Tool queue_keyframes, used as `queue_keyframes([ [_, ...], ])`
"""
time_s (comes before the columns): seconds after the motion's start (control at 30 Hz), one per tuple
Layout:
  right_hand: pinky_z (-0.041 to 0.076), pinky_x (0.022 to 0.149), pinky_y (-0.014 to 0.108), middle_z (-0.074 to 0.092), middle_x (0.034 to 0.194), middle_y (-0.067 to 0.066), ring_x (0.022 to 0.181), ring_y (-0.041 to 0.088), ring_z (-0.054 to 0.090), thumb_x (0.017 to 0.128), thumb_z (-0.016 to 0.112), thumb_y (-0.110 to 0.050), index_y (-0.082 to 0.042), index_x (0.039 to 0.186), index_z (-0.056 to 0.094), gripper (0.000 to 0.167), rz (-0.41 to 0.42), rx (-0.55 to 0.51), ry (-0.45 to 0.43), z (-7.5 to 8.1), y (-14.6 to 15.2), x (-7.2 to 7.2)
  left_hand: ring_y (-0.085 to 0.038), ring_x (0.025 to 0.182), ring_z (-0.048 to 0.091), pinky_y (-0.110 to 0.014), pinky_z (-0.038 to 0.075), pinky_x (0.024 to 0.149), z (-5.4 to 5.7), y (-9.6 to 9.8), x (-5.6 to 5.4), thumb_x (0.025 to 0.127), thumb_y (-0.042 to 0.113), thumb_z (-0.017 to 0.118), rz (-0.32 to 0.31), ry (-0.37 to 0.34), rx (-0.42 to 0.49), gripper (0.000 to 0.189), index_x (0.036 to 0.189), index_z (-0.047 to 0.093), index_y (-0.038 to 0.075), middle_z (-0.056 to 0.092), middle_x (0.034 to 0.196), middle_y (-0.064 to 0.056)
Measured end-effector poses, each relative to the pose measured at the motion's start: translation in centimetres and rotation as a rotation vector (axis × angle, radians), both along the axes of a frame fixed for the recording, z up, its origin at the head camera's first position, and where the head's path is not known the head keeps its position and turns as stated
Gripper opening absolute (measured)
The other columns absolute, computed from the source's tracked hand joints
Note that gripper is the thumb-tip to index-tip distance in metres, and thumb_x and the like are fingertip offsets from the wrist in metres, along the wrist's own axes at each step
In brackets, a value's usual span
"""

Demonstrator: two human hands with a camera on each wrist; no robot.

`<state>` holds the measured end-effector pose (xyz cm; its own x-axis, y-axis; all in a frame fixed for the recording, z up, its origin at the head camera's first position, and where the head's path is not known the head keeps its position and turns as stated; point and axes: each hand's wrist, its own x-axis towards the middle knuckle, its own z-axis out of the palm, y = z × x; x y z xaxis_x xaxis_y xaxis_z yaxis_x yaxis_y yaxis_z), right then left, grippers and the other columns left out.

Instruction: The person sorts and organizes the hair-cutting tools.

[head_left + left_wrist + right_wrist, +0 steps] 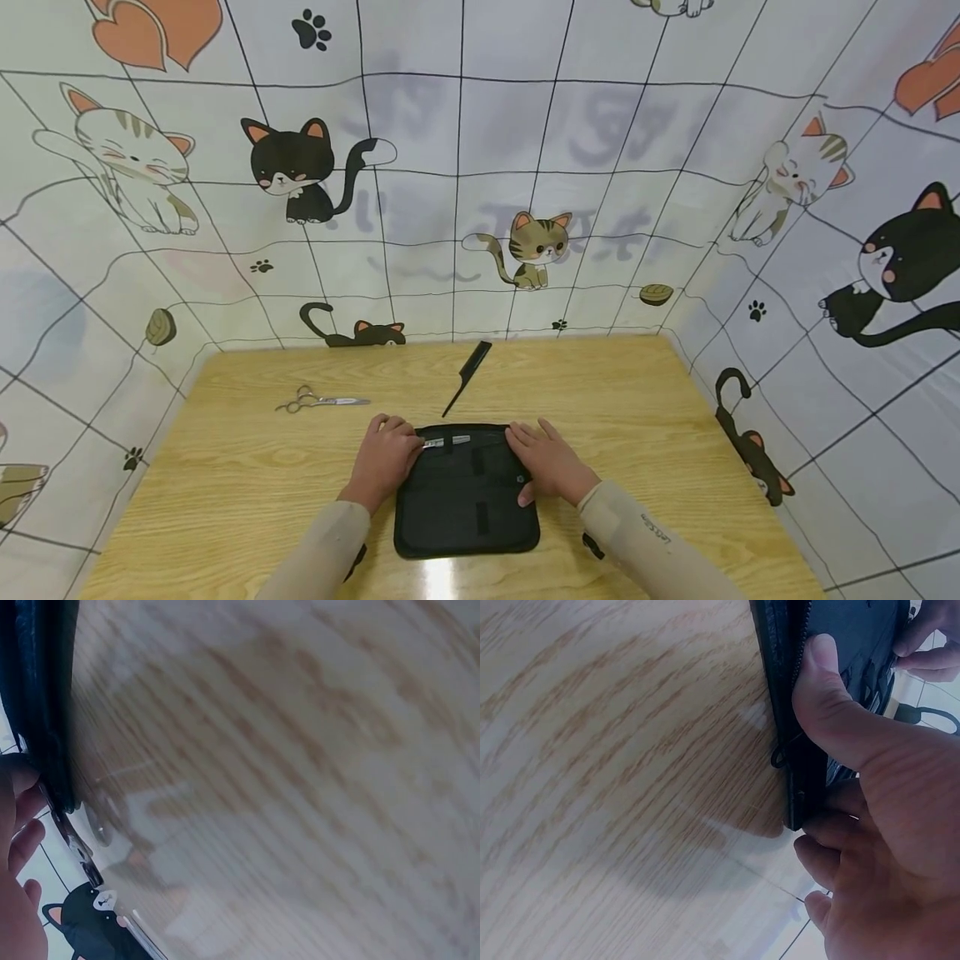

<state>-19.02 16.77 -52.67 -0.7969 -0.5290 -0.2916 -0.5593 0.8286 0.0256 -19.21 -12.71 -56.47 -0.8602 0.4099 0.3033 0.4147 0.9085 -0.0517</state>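
Observation:
A black zip case (438,517) lies unfolded on the table before me, elastic straps across its inside. My left hand (386,458) is at its upper left edge, pinching silver scissors (461,439) whose blade passes under a strap; the fingers hide the handle in the head view. In the left wrist view, a slim metal part (71,838) sticks out below the fingers beside the dark case edge (45,697). My right hand (551,462) grips the case's upper right side. Its thumb (825,682) presses along the zip, with the other fingers round the corner.
Another pair of silver scissors (326,402) lies at the back left of the wooden table (615,408). A black tail comb (471,371) lies just behind the case. Cat-printed cloth walls (420,192) enclose the back and sides.

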Motion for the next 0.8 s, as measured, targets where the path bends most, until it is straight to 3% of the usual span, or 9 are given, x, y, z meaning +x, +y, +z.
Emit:
queue_keyframes([
  [0.4, 0.018, 0.123, 0.048, 0.033, 0.159, 0.007, 0.147, 0.022, 0.032, 0.069, 0.076, -0.061, -0.009, 0.152, 0.034, 0.107, 0.001, 0.009, 0.009, 0.20, -0.04, 0.01, -0.015, 0.097, 0.061, -0.042, 0.044, 0.099, 0.34, 0.39, -0.30, 0.087, 0.030, 0.073, -0.022, 0.003, -0.019, 0.007, 0.089, 0.079, 0.027, 0.073, 0.088, 0.009],
  [0.8, 0.018, 0.123, 0.048, 0.033, 0.159, 0.007, 0.147, 0.021, 0.033, 0.068, 0.077, -0.060, -0.009, 0.152, 0.034, 0.107, -0.004, 0.010, 0.004, 0.11, -0.11, 0.03, -0.015, 0.098, 0.059, -0.042, 0.044, 0.100, 0.34, 0.84, -0.52, 0.086, 0.030, 0.073, -0.019, -0.026, 0.036, 0.009, 0.090, 0.080, 0.026, 0.073, 0.086, 0.009],
])
